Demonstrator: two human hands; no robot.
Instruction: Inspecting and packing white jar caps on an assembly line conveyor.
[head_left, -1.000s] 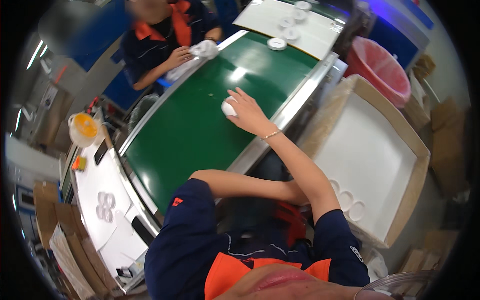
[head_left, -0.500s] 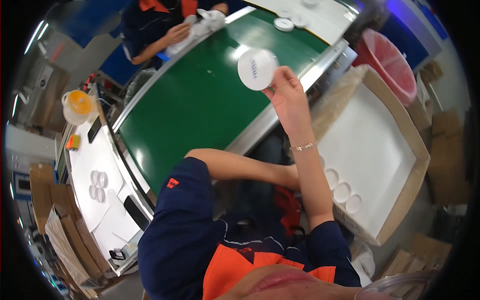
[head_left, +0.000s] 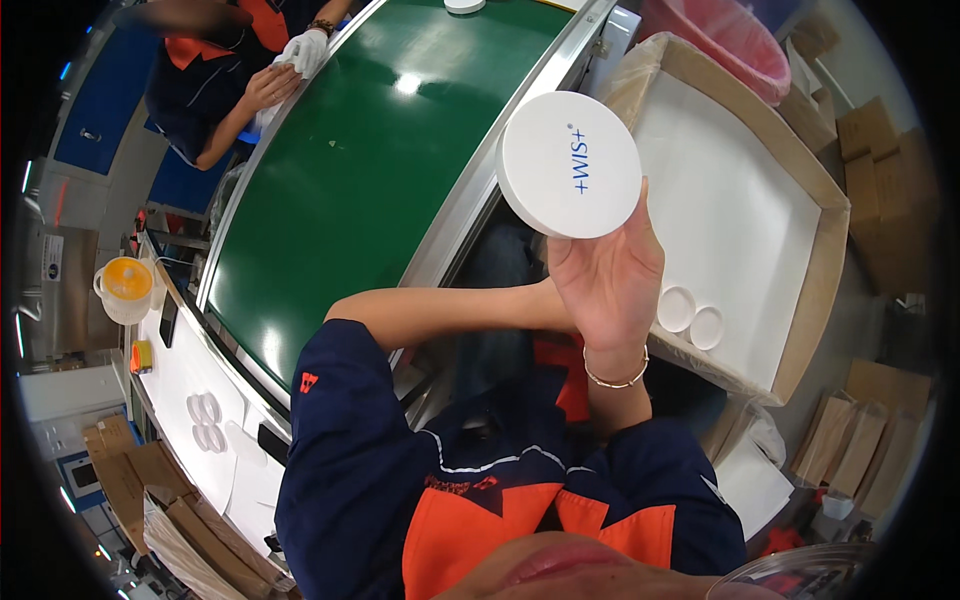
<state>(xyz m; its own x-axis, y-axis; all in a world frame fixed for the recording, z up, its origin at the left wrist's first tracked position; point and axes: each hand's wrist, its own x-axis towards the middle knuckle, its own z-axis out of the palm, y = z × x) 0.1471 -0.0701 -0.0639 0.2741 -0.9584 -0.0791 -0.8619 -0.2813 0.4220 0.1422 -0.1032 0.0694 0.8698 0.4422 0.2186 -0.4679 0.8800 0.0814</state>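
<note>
My right hand is raised near the middle, its fingers gripping the lower edge of a white round lid. The lid's flat face carries blue printing and is turned up to me. My left forearm crosses in front of my body toward the right wrist. The left hand itself is hidden behind the right hand. Just right of my right wrist, two white discs lie at the near edge of a shallow box lined in white.
A green conveyor belt in a metal frame runs at left, with another white lid at its far end. Across it, a co-worker's gloved hand is at work. A side table holds several clear round pieces. A pink-lined bin stands beyond the box.
The right hand has brought the lid nearer to me, over the belt's right rail, with its printing facing up. My view has shifted, so the belt and box sit higher.
</note>
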